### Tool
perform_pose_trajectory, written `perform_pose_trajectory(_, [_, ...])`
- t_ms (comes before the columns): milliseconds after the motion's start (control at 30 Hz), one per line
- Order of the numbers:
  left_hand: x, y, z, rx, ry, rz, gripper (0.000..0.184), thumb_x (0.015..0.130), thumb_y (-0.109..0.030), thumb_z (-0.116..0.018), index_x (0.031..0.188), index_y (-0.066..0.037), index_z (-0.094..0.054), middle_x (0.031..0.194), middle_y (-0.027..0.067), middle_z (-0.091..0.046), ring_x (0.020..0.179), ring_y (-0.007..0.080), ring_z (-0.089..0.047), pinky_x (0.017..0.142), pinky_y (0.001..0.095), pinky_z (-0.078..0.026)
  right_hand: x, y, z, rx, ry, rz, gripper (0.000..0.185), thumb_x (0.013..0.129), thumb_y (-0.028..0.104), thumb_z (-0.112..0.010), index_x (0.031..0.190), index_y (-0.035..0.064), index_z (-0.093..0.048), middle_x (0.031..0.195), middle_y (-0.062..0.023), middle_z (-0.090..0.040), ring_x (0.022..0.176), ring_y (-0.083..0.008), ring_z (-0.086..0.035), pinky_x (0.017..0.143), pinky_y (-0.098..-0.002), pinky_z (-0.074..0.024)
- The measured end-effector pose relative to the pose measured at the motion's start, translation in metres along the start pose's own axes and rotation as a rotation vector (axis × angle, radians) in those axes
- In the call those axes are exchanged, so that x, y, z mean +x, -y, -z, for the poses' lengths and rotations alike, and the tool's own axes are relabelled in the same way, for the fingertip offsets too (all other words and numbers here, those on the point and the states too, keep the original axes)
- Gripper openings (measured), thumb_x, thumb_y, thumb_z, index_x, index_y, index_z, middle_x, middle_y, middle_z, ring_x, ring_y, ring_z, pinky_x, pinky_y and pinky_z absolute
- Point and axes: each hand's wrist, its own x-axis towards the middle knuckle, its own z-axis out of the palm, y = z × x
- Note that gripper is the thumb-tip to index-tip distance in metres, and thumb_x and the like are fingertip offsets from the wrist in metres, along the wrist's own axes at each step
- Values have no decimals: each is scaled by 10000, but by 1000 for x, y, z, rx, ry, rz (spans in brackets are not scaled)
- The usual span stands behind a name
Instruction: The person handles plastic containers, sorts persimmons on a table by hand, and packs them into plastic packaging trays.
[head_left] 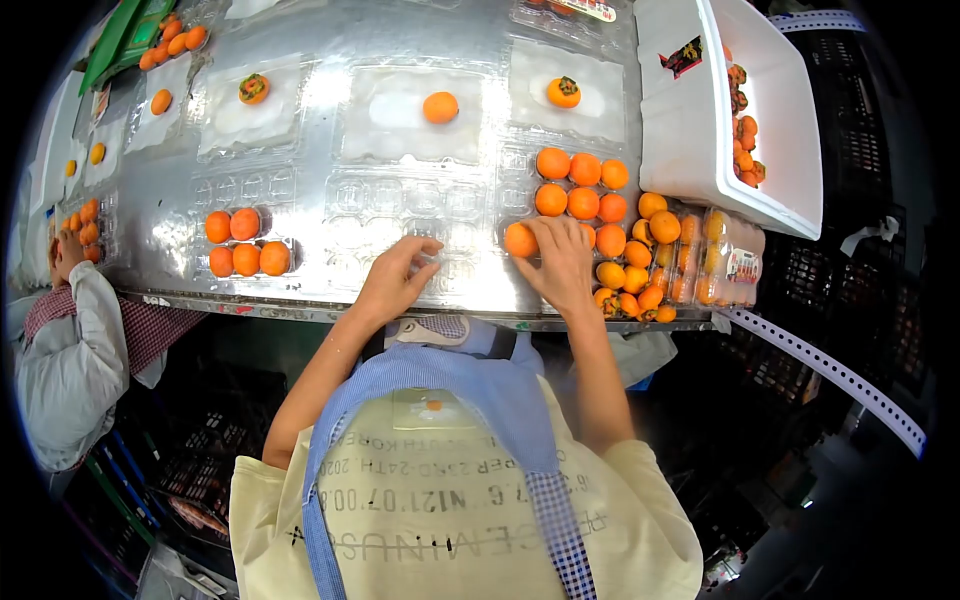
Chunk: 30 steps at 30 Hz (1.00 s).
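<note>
My right hand (562,262) has its fingers on an orange persimmon (520,240) at the near left corner of a filled clear tray. Rows of persimmons (583,169) sit in that tray, beyond the hand. My left hand (400,275) is over the near edge of the metal table (330,270), fingers apart and curved, nothing in it. Just beyond it lies an unfilled clear tray (375,195). Loose persimmons (625,278) are heaped to the right of my right hand, beside stacked clear packs of fruit (735,262).
A white foam box (690,130) with more persimmons stands tilted at the right. Sheets carrying single persimmons (440,108) lie farther back. A part-filled tray (246,243) is at the left. A co-worker's sleeve (75,350) and hands show at the far left.
</note>
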Motion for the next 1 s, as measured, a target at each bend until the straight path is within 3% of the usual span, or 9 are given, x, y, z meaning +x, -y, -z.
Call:
perform_pose_trajectory(500, [0,-5,2,0,12,44,237,842,-88,-600,1074,-44,-577,946,125,-614,814,235,-612,692,328,-495,3,-5,-4,71,53,2,430,626,143,-743,1036,101,-622,1032,-30,-588,983,-250,-488,883,-385,-346])
perform_pose_trajectory(900, [1,4,2,34,-8,-15,244,838,-62,-616,1080,-53,-588,942,88,-616,786,177,-606,671,292,-494,-10,-10,-19,115,-39,-42,423,637,142,-754,1030,96,-605,1076,-50,-582,1047,-280,-475,917,-401,-342])
perform_pose_trajectory(1000, [0,3,2,2,-8,0,237,839,-97,-608,1068,-49,-579,923,120,-609,790,235,-606,690,338,-482,-15,-13,-24,152,-86,-71,404,635,155,-761,1007,105,-612,1070,-46,-587,1038,-275,-477,912,-391,-340])
